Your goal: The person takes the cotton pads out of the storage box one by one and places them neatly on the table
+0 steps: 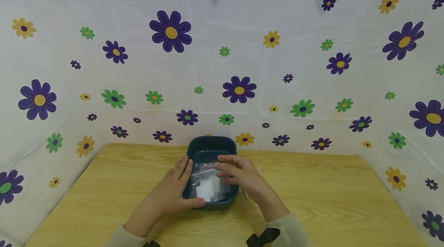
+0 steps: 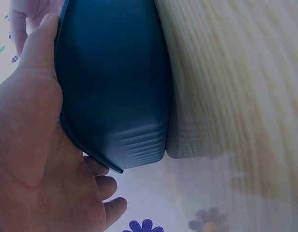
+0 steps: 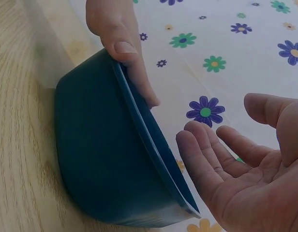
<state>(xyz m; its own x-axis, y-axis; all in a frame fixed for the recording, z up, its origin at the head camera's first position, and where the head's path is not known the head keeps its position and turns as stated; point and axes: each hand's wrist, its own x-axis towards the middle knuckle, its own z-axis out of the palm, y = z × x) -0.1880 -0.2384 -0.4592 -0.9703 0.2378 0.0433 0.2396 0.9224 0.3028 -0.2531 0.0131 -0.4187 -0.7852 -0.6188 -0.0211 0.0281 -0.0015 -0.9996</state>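
Note:
A dark teal plastic bin [image 1: 211, 143] stands on the table, with clear zip bags [image 1: 208, 185] in its near half. White pieces show through the bags' plastic. My left hand [image 1: 173, 191] rests on the bin's left rim, fingers extended along it and the thumb lying on the near rim. Over the bin's right side hovers my right hand [image 1: 243, 175], its fingers loosely bent above the bags and nothing in its grasp. The right wrist view shows this right hand [image 3: 250, 169] with its palm bare. Part of the bags is hidden behind the right fingers.
The wooden table [image 1: 312, 193] carries the bin near its middle. Just right of the bin, a thin white item [image 1: 246, 194] shows partly beneath the right hand. A white flower-print sheet [image 1: 215, 66] forms walls behind and at both sides.

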